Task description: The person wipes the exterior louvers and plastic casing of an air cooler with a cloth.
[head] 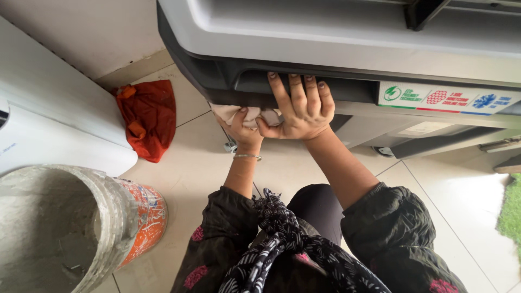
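A large grey and white appliance [336, 43] on small wheels fills the top of the view. My right hand [301, 106] lies flat on its dark front recess, fingers spread upward. Beneath and left of it, my left hand [244, 127] grips a pale cloth [230, 113] pressed against the underside of that dark ledge. A thin bangle sits on my left wrist. Both dark floral sleeves are pushed up to the elbows.
A dusty bucket [135, 217] with an orange label stands at lower left. A crumpled orange rag [147, 116] lies on the beige tiled floor by a white appliance [49, 114]. A green mat [511, 211] shows at the right edge.
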